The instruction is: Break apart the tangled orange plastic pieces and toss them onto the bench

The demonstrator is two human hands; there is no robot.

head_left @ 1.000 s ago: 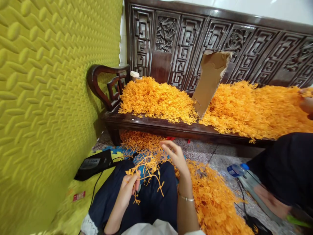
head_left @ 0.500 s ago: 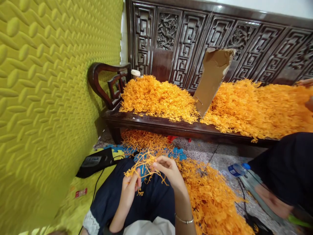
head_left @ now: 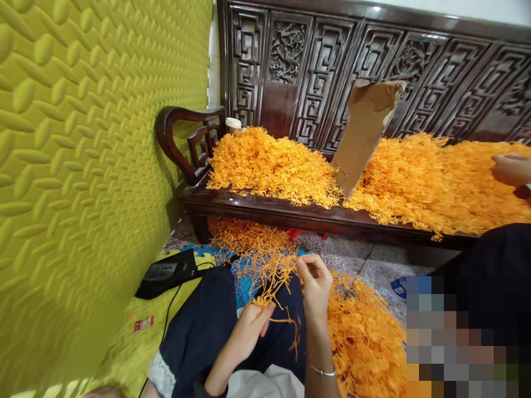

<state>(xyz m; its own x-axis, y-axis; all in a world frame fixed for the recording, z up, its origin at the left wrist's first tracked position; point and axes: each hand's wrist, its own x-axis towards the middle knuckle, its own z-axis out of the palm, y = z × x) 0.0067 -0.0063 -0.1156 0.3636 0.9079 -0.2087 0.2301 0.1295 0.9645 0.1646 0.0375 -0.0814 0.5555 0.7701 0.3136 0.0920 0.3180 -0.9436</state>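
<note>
A tangle of thin, branching orange plastic strands is stretched between my hands above my lap. Its lower left end is pinched in my left hand, thumb on top and fingers curled. With thumb and forefinger my right hand grips its upper right side, close to the tips. A few loose strands dangle beneath, between the hands. Behind it lies a heap of similar bare orange strands on the floor, partly under the bench. Beside my right forearm is a large pile of small orange pieces.
A dark carved wooden bench carries orange heaps split by a cardboard sheet. At right a co-worker's hand reaches over the heap. A black device with a cable sits on the yellow mat; a pixelated block covers the lower right.
Both my hands and the orange strands have shifted right in the picture, the left hand also lower. The view has moved slightly. The co-worker's hand shows more fully over the heap.
</note>
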